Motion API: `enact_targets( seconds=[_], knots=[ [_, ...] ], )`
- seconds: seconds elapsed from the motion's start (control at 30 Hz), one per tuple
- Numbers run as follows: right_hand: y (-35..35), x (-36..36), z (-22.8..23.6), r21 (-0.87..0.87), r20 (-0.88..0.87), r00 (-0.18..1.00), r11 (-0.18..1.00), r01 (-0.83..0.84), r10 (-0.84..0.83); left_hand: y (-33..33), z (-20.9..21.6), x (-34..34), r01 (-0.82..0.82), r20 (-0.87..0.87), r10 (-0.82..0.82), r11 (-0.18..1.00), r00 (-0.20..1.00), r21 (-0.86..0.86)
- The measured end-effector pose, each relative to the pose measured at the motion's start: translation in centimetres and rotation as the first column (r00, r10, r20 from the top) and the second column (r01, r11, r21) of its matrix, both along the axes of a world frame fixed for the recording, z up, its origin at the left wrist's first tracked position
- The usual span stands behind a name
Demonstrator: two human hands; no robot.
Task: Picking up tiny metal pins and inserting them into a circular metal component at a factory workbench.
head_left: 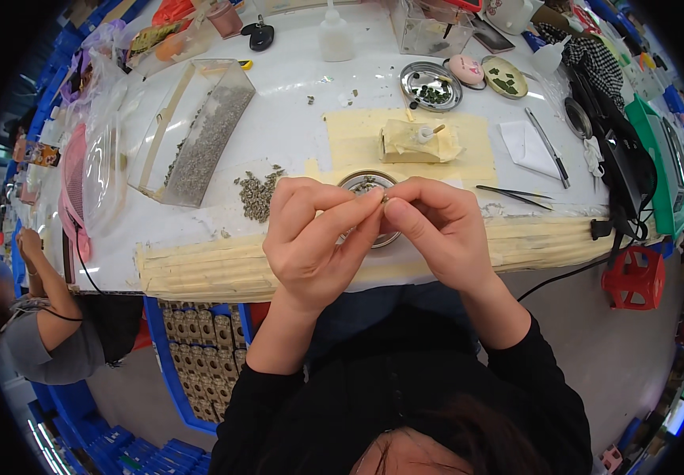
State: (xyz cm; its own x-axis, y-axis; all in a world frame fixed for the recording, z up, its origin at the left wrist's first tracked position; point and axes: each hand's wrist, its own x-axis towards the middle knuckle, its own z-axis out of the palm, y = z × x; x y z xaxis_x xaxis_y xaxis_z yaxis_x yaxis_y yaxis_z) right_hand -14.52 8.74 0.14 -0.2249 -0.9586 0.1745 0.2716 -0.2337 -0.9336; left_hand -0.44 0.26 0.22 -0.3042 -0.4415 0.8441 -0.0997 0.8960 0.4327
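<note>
Over a round, shiny-rimmed dish [367, 172], we hold a tiny greenish piece [385, 199], its shape too small to tell, right between the closely pinched fingertips of our bare left hand [310, 241] and bare right hand [446, 233].

The bits [256, 195] are grey-green (some paler, some darker), the tape [207, 271] cream, the sleeves [259, 408] black. The stool [635, 273] is red, the crate [165, 368] blue, the cloth [599, 67] checked black and white.
</note>
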Motion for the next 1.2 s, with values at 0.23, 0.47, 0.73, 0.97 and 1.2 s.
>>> enact_targets(
  seconds=[0.23,0.47,0.73,0.97,1.2],
  knots=[
    [-0.3,-0.4,0.4,-0.285,-0.583,0.736,0.934,0.214,-0.346,-0.1,-0.2,-0.1,-0.011,0.046,0.011,1.0,0.999,0.014],
    [-0.2,-0.1,0.3,0.011,-0.108,0.988,0.994,0.113,-0.111,0.1,-0.4,-0.2,-0.017,0.034,0.018,1.0,0.999,-0.026],
    [-0.2,-1.0,0.5,0.091,0.069,0.997,0.996,0.009,-0.015,0.3,-0.2,-0.2,-0.024,0.084,0.029,0.998,0.996,-0.064],
    [-0.9,-0.5,-0.7,-0.657,-0.681,0.306,0.74,0.145,-0.665,-0.1,-0.6,-0.2,-0.032,0.074,0.028,0.998,0.997,0.061],
    [-1.0,-0.7,0.0,-0.627,-0.672,0.388,0.763,0.155,-0.631,0.0,-0.5,0.2,0.056,0.019,-0.062,0.973,0.998,0.223]
  ],
)
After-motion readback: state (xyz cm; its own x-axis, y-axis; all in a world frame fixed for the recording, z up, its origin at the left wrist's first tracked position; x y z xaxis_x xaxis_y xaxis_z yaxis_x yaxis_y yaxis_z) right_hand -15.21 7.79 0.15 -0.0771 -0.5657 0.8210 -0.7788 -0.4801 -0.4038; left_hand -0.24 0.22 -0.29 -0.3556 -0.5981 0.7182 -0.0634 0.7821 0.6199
